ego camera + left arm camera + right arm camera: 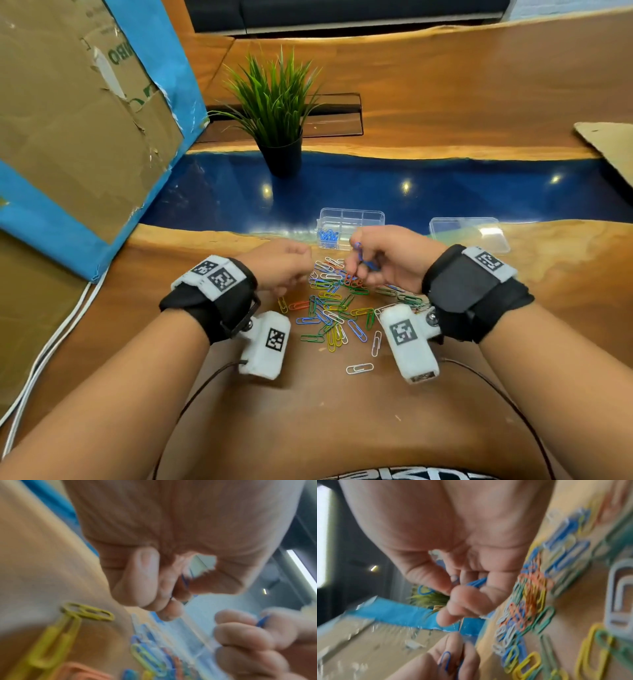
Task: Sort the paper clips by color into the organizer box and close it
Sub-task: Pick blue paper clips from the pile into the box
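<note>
A heap of mixed-colour paper clips (pixel 330 303) lies on the wooden table between my wrists. Behind it stands the clear organizer box (pixel 371 216), open, with blue clips (pixel 328 237) in its near-left compartment. Its clear lid (pixel 469 233) lies apart to the right. My right hand (pixel 359 263) hovers over the far side of the heap and pinches a few blue clips (pixel 476 583) in curled fingers. My left hand (pixel 296 270) is curled just left of it and pinches a blue clip (pixel 186 581). Both wrist views are blurred.
A potted plant (pixel 279 102) stands beyond the box on the blue resin strip. A big cardboard box with blue paper (pixel 85 120) leans at the left, white cables (pixel 51 342) run beneath it. A cardboard sheet (pixel 609 144) lies at the far right.
</note>
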Tool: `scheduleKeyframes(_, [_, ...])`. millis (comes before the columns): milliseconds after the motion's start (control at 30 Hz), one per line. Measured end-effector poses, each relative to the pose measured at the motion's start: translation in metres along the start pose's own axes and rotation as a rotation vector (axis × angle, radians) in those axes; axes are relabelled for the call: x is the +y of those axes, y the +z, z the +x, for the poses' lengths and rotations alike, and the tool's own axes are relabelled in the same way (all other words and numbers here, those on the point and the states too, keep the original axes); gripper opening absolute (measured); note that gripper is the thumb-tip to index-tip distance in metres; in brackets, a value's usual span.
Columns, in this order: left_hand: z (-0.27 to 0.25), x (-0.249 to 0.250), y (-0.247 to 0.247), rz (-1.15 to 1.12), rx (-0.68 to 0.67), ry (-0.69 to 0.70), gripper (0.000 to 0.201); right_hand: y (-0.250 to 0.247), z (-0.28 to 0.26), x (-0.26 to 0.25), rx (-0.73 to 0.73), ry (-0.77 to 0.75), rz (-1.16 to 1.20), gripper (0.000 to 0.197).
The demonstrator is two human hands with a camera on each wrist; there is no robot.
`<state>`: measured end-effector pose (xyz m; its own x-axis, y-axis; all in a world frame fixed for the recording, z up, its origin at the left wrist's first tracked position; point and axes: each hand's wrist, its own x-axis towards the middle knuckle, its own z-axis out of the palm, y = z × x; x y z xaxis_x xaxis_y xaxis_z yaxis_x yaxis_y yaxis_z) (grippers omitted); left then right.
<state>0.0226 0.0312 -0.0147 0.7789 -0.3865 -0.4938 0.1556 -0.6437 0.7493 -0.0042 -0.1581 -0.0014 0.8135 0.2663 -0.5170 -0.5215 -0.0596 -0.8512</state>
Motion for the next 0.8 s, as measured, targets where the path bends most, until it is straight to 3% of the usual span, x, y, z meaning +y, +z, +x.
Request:
scheduleKeyframes(67, [0.002,0.007,0.004,-0.218,0.045,0.028,0.036,-0.001,0.003,0.000,-0.007,-0.012,0.199,0.029])
scheduleKeyframes(167, [0.008,0.020,0.008,-0.312,0.146,0.052,0.034,0.000,0.008,-0.002,0.068,-0.006,0.303,0.031])
scheduleKeyframes(300, [0.024,0.035,0.010,-0.237,0.235,0.054,0.012,-0.002,0.013,-0.013,0.220,-0.019,0.278,0.022])
scheduleKeyframes(400, [0.035,0.047,0.013,-0.190,0.225,0.044,0.011,-0.004,0.017,-0.024,0.273,-0.027,0.340,0.017])
scheduleKeyframes(500, [0.043,0.059,0.016,-0.222,0.225,-0.006,0.015,-0.003,0.022,-0.032,0.313,0.003,0.240,0.027])
scheduleKeyframes(567, [0.042,0.067,0.018,-0.222,0.208,-0.025,0.012,-0.001,0.024,-0.034,0.309,0.046,0.209,0.013])
scheduleKeyframes(633, [0.045,0.069,0.014,-0.229,0.269,-0.081,0.021,0.000,0.023,-0.034,0.323,0.081,0.195,0.005])
scheduleKeyframes(667, [0.046,0.069,0.013,-0.115,0.292,-0.026,0.031,0.001,0.022,-0.035,0.323,0.094,0.193,0.005])
scheduleKeyframes(733, [0.045,0.068,0.015,0.026,0.304,0.009,0.041,0.001,0.022,-0.036,0.317,0.100,0.201,0.012])
scheduleKeyframes(800, [0.044,0.072,0.014,-0.047,0.306,-0.025,0.043,0.003,0.019,-0.038,0.304,0.088,0.238,0.019])
